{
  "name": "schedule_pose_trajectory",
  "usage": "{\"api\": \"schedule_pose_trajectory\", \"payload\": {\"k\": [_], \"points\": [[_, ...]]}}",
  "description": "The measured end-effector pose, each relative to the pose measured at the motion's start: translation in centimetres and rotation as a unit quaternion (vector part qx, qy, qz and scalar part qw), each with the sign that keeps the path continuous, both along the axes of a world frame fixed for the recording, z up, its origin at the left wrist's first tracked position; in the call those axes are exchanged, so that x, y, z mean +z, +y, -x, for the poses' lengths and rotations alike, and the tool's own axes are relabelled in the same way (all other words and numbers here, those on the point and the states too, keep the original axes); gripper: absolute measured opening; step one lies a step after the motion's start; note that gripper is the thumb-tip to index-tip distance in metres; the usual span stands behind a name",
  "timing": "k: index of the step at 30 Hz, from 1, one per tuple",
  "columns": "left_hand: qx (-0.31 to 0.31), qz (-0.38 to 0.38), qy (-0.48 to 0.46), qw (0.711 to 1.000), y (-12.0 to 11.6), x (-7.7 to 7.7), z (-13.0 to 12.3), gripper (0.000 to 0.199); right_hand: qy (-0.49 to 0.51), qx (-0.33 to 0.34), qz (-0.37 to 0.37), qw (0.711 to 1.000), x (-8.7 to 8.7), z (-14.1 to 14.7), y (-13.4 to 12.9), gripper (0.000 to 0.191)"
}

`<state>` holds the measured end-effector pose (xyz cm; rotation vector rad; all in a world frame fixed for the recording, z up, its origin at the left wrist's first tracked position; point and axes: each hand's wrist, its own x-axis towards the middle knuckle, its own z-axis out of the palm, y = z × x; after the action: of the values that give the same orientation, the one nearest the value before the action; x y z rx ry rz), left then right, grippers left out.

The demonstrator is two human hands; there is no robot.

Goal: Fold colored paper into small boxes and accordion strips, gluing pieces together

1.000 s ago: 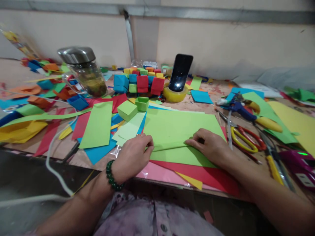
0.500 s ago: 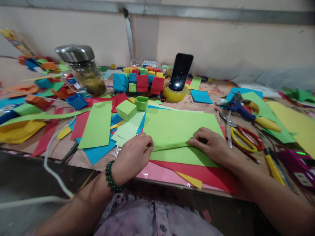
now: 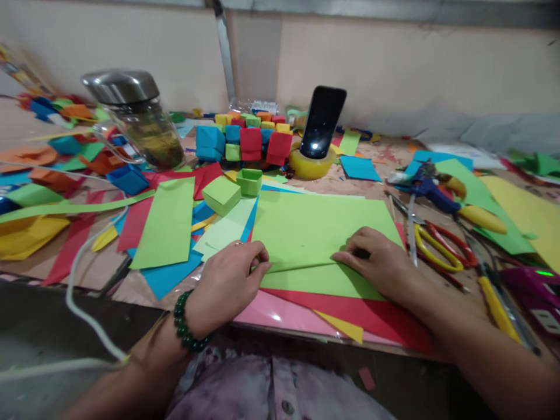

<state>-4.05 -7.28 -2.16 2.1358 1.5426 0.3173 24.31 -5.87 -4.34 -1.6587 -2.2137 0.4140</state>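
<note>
A light green sheet of paper [image 3: 324, 224] lies in front of me with its near edge turned up in a narrow fold. My left hand [image 3: 236, 277] pinches the fold's left end between thumb and fingers. At the right end, my right hand [image 3: 371, 256] is closed on the same edge, thumb and fingertip together. Under it is another green sheet [image 3: 319, 283], over a red sheet [image 3: 376, 318] and a pink sheet [image 3: 271, 312]. Just beyond my left hand stand a closed green paper box [image 3: 221, 195] and a small open green box [image 3: 249, 182].
A glass mug [image 3: 151, 125] with a metal lid stands at the back left. Several coloured paper cubes [image 3: 251, 144] are grouped behind the sheet, beside a phone [image 3: 322, 119] propped in a yellow tape roll [image 3: 310, 166]. Scissors [image 3: 441, 248] and a glue gun [image 3: 441, 195] lie right.
The turned-up strip along the near edge lies flatter against the sheet. Both hands keep their hold at the two ends, and the view has shifted slightly.
</note>
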Motion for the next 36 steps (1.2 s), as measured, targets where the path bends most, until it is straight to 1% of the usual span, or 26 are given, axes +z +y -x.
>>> {"api": "schedule_pose_trajectory", "payload": {"k": [5,10,17,23,32,36], "points": [[-0.009,-0.005,0.011,1.0,0.05,0.05,-0.05,0.009,0.002,0.012,-0.011,1.0,-0.07,-0.09,-0.22,0.029],[-0.004,0.001,0.028,1.0,0.04,-0.07,-0.22,0.009,0.011,0.021,-0.01,1.0,-0.01,-0.09,-0.43,0.027],[-0.006,-0.025,0.068,0.997,-0.08,-0.27,-0.35,0.006,0.009,0.023,-0.013,1.0,0.34,0.0,-0.57,0.024],[-0.011,-0.014,0.054,0.998,0.12,-0.33,-0.17,0.007,0.012,0.024,-0.01,1.0,0.57,0.04,-0.69,0.026],[-0.004,-0.007,0.061,0.998,0.25,-0.22,-0.22,0.008,-0.012,0.028,-0.012,0.999,0.68,0.11,-0.88,0.025],[-0.006,0.012,0.023,1.0,0.36,-0.31,0.03,0.017,0.004,0.021,0.007,1.0,0.5,-0.09,-0.76,0.028]]}}
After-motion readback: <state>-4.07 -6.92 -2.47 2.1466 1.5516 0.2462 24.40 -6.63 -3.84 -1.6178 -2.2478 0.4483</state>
